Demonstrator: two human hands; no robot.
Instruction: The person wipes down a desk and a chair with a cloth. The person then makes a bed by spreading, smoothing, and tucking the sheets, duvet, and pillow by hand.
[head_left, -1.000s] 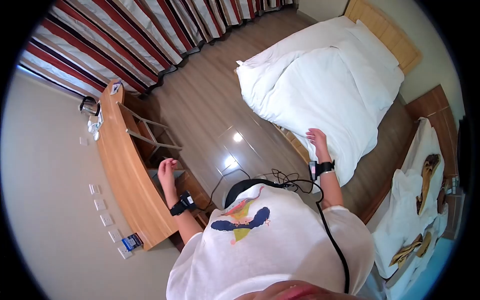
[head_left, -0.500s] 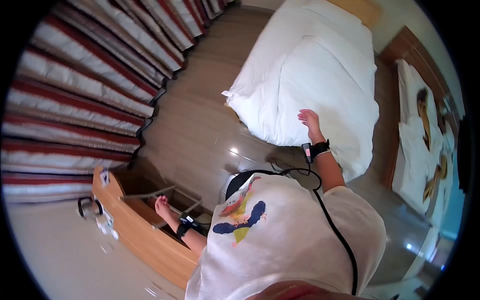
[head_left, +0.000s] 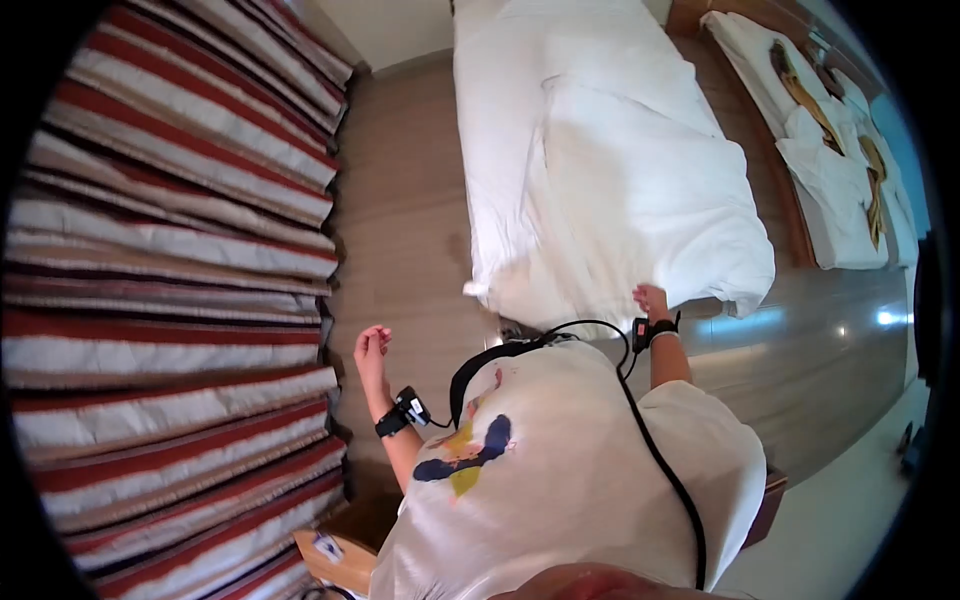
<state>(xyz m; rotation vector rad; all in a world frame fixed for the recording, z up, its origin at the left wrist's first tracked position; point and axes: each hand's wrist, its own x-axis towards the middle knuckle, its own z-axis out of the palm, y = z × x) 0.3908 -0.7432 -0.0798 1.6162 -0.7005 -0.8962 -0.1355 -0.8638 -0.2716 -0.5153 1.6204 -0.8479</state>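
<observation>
My left hand [head_left: 372, 350] hangs over the floor between the curtain and the bed, its fingers loosely bent and holding nothing. At the near end of the bed [head_left: 610, 180], my right hand [head_left: 650, 297] hovers by the edge of the white duvet [head_left: 640, 210]. Its fingers are loosely extended with nothing in them; whether they touch the cloth I cannot tell. The duvet is spread over the bed, with soft folds and a drooping near edge. Each wrist wears a black strap with a small device, the left one [head_left: 405, 410] and the right one [head_left: 650, 332], joined to black cables.
Striped red, white and brown curtains [head_left: 190, 290] hang along the left. Brown tiled floor [head_left: 395, 190] runs beside the bed. A second bed [head_left: 800, 120] with white bedding and gold-brown cloths stands at the right. A wooden desk corner [head_left: 335, 560] is at the lower left.
My body has turned and come closer to the bed. The desk has moved down in view. My left hand has left the desk side and is over the floor; my right is at the bed's near edge.
</observation>
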